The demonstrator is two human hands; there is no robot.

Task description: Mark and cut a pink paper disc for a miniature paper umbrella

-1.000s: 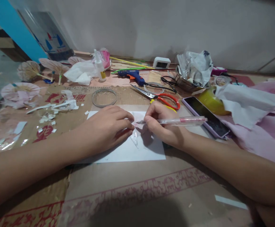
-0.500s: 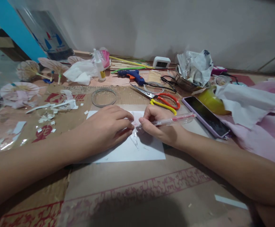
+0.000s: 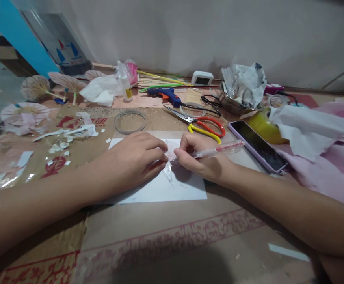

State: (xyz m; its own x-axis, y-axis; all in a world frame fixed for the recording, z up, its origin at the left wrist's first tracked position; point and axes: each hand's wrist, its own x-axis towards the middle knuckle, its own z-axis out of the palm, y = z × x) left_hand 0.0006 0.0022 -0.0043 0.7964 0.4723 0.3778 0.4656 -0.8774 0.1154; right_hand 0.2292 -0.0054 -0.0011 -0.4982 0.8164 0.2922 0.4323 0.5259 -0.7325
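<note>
My right hand (image 3: 198, 157) is closed around a clear pen with red inside (image 3: 226, 148), its tip down near a white sheet of paper (image 3: 142, 193). Flat on that paper rests my left hand (image 3: 139, 157), fingers slightly apart and bent, fingertips beside the pen tip. Between the hands, a small pale triangular shape with fine lines (image 3: 168, 173) shows on the sheet; whether it is drawn or a separate piece I cannot tell. Faint reddish lines lie just above it, partly covered by my fingers.
Behind the hands lie scissors (image 3: 199, 122), a hoop (image 3: 130, 121) and a blue glue gun (image 3: 166, 95). A phone (image 3: 257, 146) and pink cloth (image 3: 328, 157) are on the right. Paper scraps (image 3: 58, 148), round fans (image 3: 25, 114) and a glue bottle (image 3: 125, 85) stand left.
</note>
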